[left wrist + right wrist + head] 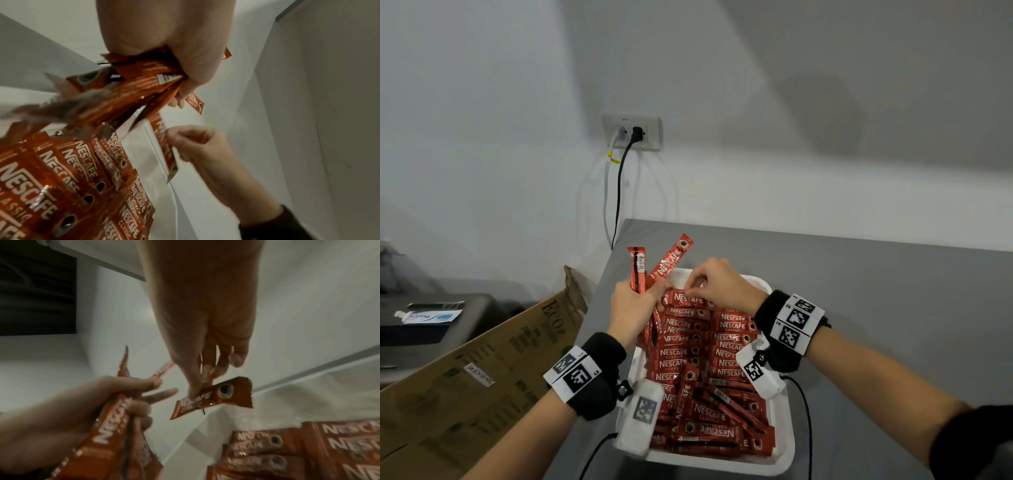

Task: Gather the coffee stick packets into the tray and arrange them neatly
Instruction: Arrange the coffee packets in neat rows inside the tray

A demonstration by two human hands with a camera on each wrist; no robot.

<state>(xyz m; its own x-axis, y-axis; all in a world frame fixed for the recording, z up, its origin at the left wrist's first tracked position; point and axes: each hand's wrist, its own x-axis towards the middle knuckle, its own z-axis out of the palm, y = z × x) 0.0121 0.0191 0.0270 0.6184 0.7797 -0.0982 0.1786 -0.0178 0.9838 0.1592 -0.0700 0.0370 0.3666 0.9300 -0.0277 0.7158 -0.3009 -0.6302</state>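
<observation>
A white tray (784,455) on the grey counter holds many red coffee stick packets (729,337), lined up in two rows at the far end and jumbled at the near end. My left hand (631,310) grips a bundle of several packets (637,269) upright over the tray's far left corner; the same bundle (131,91) shows in the left wrist view. My right hand (717,282) pinches a single packet (216,398) by thumb and fingertips just above the far end of the left row. That packet (164,146) hangs beside the tray's far wall.
An open cardboard box (482,370) leans against the counter's left edge. A wall socket (632,132) with two cables hanging down is behind the counter. Grey counter (893,308) stretches to the right of the tray. Wrist camera cables trail near the tray's front.
</observation>
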